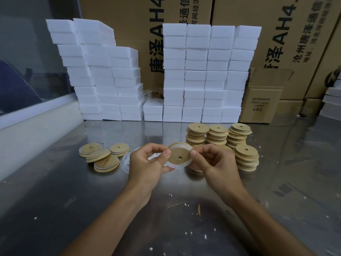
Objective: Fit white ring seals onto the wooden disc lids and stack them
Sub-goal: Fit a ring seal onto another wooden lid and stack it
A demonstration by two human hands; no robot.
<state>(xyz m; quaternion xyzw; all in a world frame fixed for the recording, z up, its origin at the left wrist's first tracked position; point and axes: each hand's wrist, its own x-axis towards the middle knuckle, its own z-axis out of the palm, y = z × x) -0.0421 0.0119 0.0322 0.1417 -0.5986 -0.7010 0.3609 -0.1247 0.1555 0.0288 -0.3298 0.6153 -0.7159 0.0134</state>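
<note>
Both hands, the left hand (147, 159) and right hand (215, 163), are pinching one wooden lid (179, 156), stretching the white ring (181, 146) around it. Next, probably seating it all round, then stacking.

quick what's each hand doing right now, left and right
Left hand: pinching the left edge of the wooden disc lid and its white ring seal.
Right hand: pinching the lid's right edge.

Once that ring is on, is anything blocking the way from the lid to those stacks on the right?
Nothing visible. The lid is held above the table, and the nearest stack sits just beyond the right hand, its top uncovered.
</note>
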